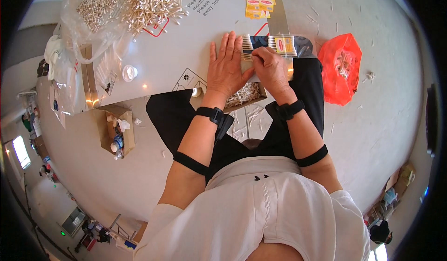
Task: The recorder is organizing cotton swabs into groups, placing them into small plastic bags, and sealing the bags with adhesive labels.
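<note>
My left hand (226, 67) lies flat on the grey tabletop, fingers stretched out, its fingertips beside a small row of cotton swabs (247, 42). Close to it, my right hand (271, 70) is closed in a pinch over the lower end of that row. What its fingers hold, if anything, is hidden. Just beyond the right knuckles is a flat pack of cotton swabs (289, 47) with a yellow and red label. Both the row and the pack lie on a dark patterned strip (260, 41) at the table's right end.
A large heap of loose cotton swabs (151, 2) lies at the far left, beside a clear plastic bag (77, 33). Yellow label cards (259, 2) sit at the far edge. A small white cup (129, 73) stands left. A red bag (340, 70) and a cardboard box (114, 130) are on the floor.
</note>
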Motion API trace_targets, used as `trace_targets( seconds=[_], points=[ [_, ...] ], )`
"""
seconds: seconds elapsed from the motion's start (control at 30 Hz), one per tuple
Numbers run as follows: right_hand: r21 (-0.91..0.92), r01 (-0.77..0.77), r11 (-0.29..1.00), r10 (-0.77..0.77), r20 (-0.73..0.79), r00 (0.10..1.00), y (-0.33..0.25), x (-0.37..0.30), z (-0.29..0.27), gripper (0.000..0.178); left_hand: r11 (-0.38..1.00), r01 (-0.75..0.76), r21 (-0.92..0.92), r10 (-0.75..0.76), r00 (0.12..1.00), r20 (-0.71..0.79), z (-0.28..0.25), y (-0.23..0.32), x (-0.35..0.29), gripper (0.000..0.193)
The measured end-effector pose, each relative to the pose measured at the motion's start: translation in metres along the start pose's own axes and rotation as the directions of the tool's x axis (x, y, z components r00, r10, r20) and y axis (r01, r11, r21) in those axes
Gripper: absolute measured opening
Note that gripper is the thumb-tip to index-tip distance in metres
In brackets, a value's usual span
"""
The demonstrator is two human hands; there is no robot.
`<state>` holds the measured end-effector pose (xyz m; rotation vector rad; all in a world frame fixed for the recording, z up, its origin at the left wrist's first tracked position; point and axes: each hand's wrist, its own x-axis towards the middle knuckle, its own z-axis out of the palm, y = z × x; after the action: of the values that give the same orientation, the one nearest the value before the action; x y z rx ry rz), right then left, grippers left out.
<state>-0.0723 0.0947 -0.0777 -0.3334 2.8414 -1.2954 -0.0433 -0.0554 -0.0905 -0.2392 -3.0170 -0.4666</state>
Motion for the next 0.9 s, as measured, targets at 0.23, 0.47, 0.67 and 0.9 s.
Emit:
trace_targets(
  seconds=[0.23, 0.47, 0.67, 0.9],
  points=[
    [0.052, -0.038, 0.998, 0.037, 0.005, 0.999, -0.004, 0.007, -0.002, 0.015, 1.0, 0.001, 0.001, -0.001, 1.0, -0.001, 0.0, 0.0, 0.0, 0.093],
    [0.001, -0.042, 0.999, 0.042, 0.044, 0.998, -0.005, 0.01, -0.002, 0.018, 1.0, 0.004, -0.006, -0.004, 1.0, 0.007, 0.001, -0.002, -0.001, 0.093],
    [-0.04, -0.053, 0.998, 0.056, 0.067, 0.996, -0.003, 0.01, -0.001, 0.017, 1.0, 0.003, -0.002, -0.003, 1.0, 0.017, 0.0, -0.001, 0.0, 0.094],
    [-0.019, -0.043, 0.999, 0.044, 0.057, 0.997, -0.006, 0.018, -0.001, 0.019, 1.0, 0.007, -0.03, -0.006, 1.0, 0.021, 0.0, -0.002, 0.0, 0.092]
  ],
)
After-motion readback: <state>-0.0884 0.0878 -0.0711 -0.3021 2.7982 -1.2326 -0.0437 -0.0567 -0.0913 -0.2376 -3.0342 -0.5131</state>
